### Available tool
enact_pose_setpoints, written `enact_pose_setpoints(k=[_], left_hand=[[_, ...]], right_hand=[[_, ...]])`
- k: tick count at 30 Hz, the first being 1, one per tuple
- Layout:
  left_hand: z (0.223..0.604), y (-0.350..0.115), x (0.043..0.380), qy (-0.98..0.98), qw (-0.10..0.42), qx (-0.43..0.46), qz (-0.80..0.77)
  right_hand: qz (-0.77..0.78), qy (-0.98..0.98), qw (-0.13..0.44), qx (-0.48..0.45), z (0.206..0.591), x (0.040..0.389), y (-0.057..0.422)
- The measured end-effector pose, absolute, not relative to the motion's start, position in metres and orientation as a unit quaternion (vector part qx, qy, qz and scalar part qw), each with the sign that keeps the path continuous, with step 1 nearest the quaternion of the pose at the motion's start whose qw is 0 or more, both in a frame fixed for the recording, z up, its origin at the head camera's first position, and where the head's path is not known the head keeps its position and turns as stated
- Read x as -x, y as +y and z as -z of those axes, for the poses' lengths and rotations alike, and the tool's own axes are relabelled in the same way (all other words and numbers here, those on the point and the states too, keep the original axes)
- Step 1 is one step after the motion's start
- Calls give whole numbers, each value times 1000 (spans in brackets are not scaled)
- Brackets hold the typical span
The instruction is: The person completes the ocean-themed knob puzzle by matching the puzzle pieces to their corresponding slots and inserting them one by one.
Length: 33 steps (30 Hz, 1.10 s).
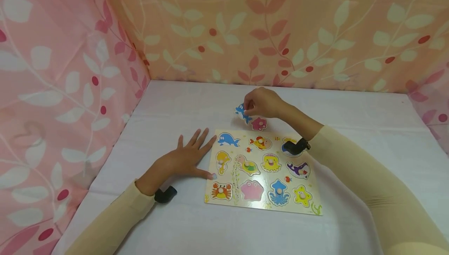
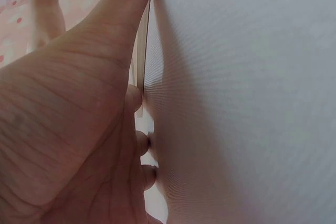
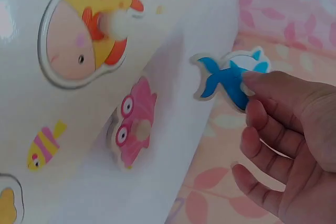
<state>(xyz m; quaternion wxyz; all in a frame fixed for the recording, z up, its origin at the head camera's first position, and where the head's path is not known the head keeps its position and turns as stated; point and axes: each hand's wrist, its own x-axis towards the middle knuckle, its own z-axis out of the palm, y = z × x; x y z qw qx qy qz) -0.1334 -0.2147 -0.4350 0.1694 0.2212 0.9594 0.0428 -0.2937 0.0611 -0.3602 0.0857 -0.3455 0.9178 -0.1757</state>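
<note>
Between thumb and fingers, my right hand pinches a blue dolphin puzzle piece just above the table, beyond the board's far edge. A pink crab-like piece with a round knob lies below it, by that edge. My left hand is spread flat at the board's left side, its thumb on the board's edge and its fingers on the cloth. The wooden puzzle board holds several knobbed sea-animal pieces. Its printed dolphin slot at top left and pink slot at bottom middle have no piece in them.
A white cloth covers the table. Leaf-patterned fabric walls stand at the back and on the left. Black wrist cameras sit on the left wrist and the right wrist; the right one covers part of a board piece.
</note>
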Motion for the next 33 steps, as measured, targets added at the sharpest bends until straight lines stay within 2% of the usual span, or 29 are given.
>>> enact_pose_setpoints(k=[11,33], left_hand=[[435,-216,133,958,176,-221,-50],[437,-218,135,957,178,-224,-51]], right_hand=[[124,893,151,405,366,272,44],[68,876,144,455,386,247,17]])
